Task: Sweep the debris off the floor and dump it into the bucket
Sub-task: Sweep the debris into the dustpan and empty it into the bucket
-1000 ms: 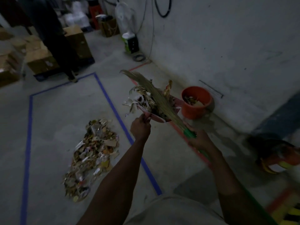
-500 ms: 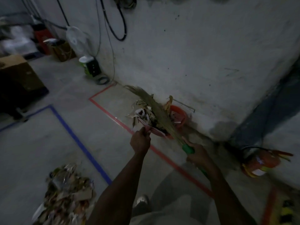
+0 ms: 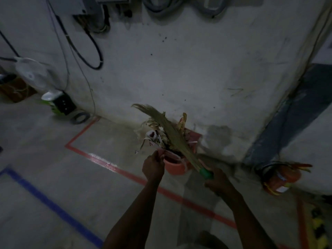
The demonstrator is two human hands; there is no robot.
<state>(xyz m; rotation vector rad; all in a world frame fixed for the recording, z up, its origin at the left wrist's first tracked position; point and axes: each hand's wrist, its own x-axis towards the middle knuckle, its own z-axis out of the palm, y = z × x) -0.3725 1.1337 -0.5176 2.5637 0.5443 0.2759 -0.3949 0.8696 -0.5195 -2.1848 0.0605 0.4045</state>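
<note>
- Against the frame 0.5 s ago, the view has swung up toward the wall. The swept heap on the floor at lower left has gone out of view.
- The bucket, an orange one, was then mostly masked behind the load. Its near side now shows directly under the dustpan, which is held above it.
- Grips are unchanged. The left hand has its fingers curled round the near edge of the dustpan, and the right hand is wrapped round the broom's green handle.
- The grass broom lies slantwise across the debris as before, pinning it to the pan, with its tip pointing up and left.
- The debris is piled on the pan above the bucket, with paper scraps hanging over the left edge. I cannot tell whether any is falling.
- The bucket stands on the floor against the foot of the wall, just beyond the red tape line. A blue tape line runs well to the left.
- The bucket's interior and far rim are hidden by the pan and the load.
- The lower end of the broom's handle is covered by the right hand, and the fingertips of both hands cannot be made out.
- The light is poor and the frame is blurred.
- A fire extinguisher lies at the right, indistinct.
- A fan stands at the left, and cables hang on the wall.
</note>
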